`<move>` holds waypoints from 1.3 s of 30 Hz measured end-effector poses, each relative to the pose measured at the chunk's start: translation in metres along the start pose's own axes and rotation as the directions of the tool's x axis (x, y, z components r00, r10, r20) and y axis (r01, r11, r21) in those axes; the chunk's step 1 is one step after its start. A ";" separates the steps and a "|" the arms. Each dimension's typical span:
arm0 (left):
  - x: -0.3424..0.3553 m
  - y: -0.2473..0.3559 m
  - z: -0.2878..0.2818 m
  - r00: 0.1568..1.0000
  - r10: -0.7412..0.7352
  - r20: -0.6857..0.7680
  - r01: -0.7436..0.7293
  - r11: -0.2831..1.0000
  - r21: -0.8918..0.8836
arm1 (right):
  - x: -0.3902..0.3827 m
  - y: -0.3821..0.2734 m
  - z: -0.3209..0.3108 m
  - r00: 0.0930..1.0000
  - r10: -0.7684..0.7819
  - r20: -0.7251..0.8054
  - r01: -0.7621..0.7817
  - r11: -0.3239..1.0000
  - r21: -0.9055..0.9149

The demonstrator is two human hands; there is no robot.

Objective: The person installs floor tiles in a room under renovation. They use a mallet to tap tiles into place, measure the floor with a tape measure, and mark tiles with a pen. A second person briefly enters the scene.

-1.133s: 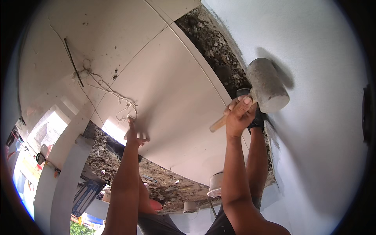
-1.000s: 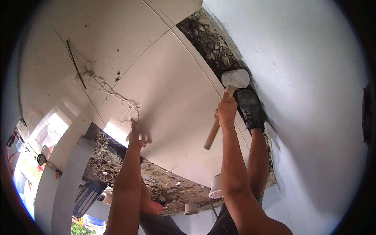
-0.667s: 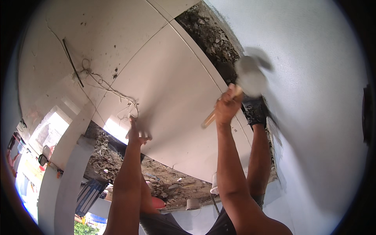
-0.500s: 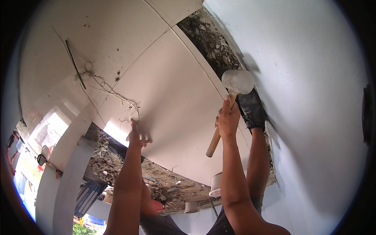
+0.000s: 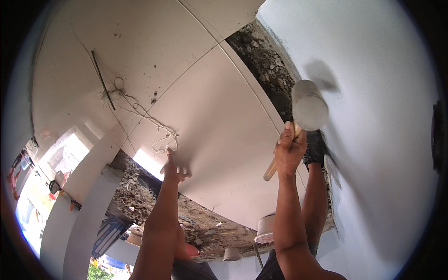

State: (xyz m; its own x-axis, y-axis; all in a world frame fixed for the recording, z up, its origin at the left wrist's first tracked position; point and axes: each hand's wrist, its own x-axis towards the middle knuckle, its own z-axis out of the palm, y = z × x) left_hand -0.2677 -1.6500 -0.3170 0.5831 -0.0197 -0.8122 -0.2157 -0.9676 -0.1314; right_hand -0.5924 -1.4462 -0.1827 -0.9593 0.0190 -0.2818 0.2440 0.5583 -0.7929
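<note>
Mallet swung clear of the tile, left hand spread at its near edge

The tile (image 5: 224, 140) lies flat, its far edge meeting the neighbouring tile (image 5: 140, 46) along a thin seam. Half a second ago the mallet (image 5: 309, 106) showed closer to the tile's right edge; now its head has moved toward the wall (image 5: 378, 116), which stands beyond the strip of rubble (image 5: 268, 65) on the tile's right. The mallet's shadow falls on that wall, so the head looks raised, apart from the tile, and no blow seems to be landing at this instant.

The right hand (image 5: 290, 149) is wrapped tightly round the handle just below the head, thumb along the wood. The left hand (image 5: 175, 170) holds nothing; its fingers are spread at the tile's near-left edge, apparently resting there, though contact is hard to confirm. A tangle of string (image 5: 154, 120) lies just beyond it, across the tile's left side.

Tile, string and left hand keep the same positions relative to one another, suggesting the tile has barely shifted. A shoe (image 5: 315, 148) is beside the tile's right edge, below the mallet.
</note>
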 end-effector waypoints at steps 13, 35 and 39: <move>-0.035 0.007 0.014 0.988 -0.022 -0.153 0.025 0.999 0.021 | 0.027 0.040 -0.023 0.964 0.027 0.266 0.092 0.899 -0.427; 0.006 -0.002 -0.004 1.000 0.025 -0.001 -0.025 0.999 -0.027 | 0.097 -0.006 -0.026 0.664 0.541 0.516 -0.064 0.729 -0.682; -0.001 0.002 0.002 0.999 0.048 0.009 -0.048 0.999 -0.025 | 0.067 0.022 -0.008 0.834 0.286 0.472 0.089 0.774 -0.627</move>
State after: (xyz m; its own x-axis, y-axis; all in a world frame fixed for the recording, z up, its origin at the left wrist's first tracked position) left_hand -0.2704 -1.6516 -0.3179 0.5647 -0.0640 -0.8228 -0.2236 -0.9716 -0.0778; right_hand -0.6525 -1.4261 -0.2144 -0.6630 -0.2154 -0.7170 0.0147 0.9538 -0.3001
